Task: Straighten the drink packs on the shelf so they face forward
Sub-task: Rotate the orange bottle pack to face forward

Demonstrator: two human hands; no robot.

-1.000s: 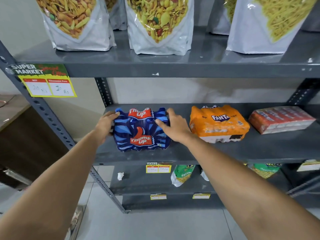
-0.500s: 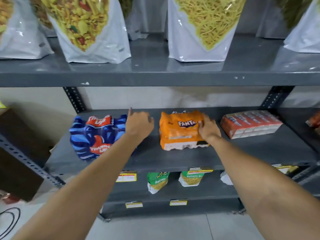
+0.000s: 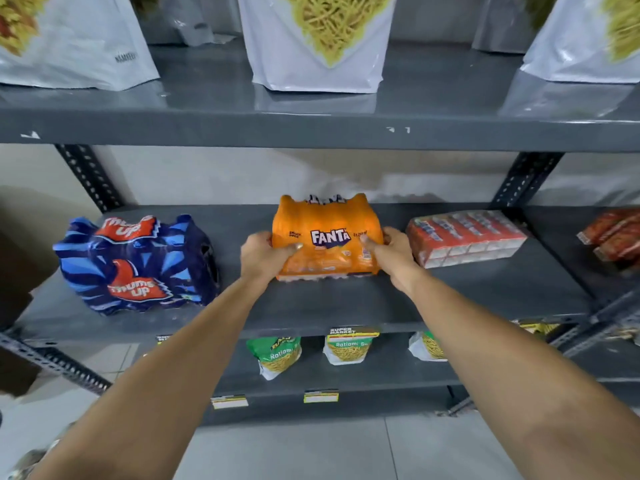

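left hand [image 3: 263,252] and right hand [image 3: 393,252] clasp the orange fanta pack [image 3: 327,233] from either side, thumbs across its front, mid-shelf [image 3: 311,303]; the blue thums up pack [image 3: 135,265] sits apart at left, untouched.

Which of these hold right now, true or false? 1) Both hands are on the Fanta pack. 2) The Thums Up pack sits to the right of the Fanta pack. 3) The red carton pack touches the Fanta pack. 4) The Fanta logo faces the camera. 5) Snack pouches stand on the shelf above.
1) True: the left hand and right hand grip the sides of the Fanta pack.
2) False: the Thums Up pack sits to its left, nobody touching it.
3) False: the red carton pack lies to the right, with the right hand between them.
4) True: the logo reads straight on.
5) True: a snack pouch stands on the upper shelf, with others beside it.
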